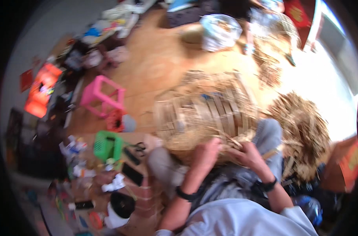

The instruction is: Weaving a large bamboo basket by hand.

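Observation:
Across my lap leans a large, half-woven piece of dry straw-coloured strips on a ribbed frame, like a basket; the picture is blurred. At its near edge my left hand is closed, its fingertips on the weave. Close to its right, my right hand pinches a dry strip against the same edge. The fingertips of both hands are partly hidden. Another pale strip sticks out beside my right wrist.
A heap of dry strips lies to the right. On the left are a pink stool, a green basket, scissors and a black phone. Farther off, a clear plastic bag stands near another person.

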A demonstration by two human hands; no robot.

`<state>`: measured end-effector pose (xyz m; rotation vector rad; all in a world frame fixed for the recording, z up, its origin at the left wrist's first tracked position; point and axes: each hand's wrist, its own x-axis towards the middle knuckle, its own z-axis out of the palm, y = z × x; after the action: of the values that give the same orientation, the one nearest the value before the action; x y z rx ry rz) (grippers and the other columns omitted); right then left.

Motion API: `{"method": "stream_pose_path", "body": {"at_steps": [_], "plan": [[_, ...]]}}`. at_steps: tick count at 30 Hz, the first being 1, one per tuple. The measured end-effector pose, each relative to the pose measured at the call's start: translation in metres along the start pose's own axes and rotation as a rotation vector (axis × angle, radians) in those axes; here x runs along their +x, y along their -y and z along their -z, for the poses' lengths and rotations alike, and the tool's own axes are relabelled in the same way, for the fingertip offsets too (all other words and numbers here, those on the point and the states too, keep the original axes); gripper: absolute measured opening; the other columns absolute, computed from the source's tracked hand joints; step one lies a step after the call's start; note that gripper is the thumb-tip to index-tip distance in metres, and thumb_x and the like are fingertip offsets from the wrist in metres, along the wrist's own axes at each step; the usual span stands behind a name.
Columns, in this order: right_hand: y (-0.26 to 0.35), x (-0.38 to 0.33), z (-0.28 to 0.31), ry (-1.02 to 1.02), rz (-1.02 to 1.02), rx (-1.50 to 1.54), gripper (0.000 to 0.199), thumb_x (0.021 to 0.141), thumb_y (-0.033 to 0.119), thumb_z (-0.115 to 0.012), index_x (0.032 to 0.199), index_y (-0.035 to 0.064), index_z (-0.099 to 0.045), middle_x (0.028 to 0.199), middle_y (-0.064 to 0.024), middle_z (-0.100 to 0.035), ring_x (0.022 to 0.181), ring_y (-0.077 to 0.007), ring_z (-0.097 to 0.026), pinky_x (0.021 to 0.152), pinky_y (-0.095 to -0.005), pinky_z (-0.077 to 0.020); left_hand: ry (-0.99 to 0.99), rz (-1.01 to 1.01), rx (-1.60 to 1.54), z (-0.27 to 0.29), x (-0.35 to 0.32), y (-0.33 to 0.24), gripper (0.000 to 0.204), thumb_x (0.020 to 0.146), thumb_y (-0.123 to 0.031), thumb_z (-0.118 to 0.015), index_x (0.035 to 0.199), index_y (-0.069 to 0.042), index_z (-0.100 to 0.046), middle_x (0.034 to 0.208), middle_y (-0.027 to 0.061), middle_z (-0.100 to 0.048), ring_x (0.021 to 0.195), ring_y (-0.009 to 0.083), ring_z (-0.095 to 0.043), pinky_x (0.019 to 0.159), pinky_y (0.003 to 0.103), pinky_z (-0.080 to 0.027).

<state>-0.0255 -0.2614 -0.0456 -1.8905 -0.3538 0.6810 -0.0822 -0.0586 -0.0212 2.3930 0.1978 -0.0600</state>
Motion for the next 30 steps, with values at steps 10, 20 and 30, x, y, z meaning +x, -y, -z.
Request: {"method": "stream_pose_path", "body": {"at_steps": [10,20,30], "plan": [[-0.049,-0.008,0.03,-0.264,-0.108,1.331,0.027,0.11,0.034,-0.051,0.1,0.0108,-0.062,0.094,-0.0035,-0.068,0.062,-0.0112,-0.057,0.051,-0.0235,-0.0467,-0.133,-0.165,-0.157,-0.008,0.004,0.011,0.017,0.095,-0.02,-0.066,0.097,-0.003,-0.063,0.081,0.02,-0.067,0.084,0.0393,-0.068,0.074,0.049,-0.051],[-0.05,-0.056,0.052,-0.343,-0.173,0.93,0.035,0.108,0.037,-0.053,0.11,0.0036,-0.063,0.092,-0.0071,-0.07,0.061,-0.0149,-0.066,0.05,-0.0247,-0.0525,-0.181,-0.117,-0.044,-0.01,0.01,-0.006,0.031,0.094,-0.03,-0.073,0.087,-0.001,-0.064,0.076,0.0185,-0.065,0.075,0.0339,-0.067,0.069,0.048,-0.051],[0.033,-0.071,0.003,-0.133,0.286,-0.192,0.022,0.077,-0.002,-0.079,0.094,-0.0023,-0.067,0.088,-0.0138,-0.066,0.081,-0.0256,-0.064,0.072,-0.0345,-0.051,-0.042,0.083,-0.192,-0.005,0.021,-0.01,0.022,0.09,-0.024,-0.074,0.09,-0.002,-0.074,0.075,0.0177,-0.071,0.073,0.0323,-0.071,0.069,0.045,-0.054]]}}
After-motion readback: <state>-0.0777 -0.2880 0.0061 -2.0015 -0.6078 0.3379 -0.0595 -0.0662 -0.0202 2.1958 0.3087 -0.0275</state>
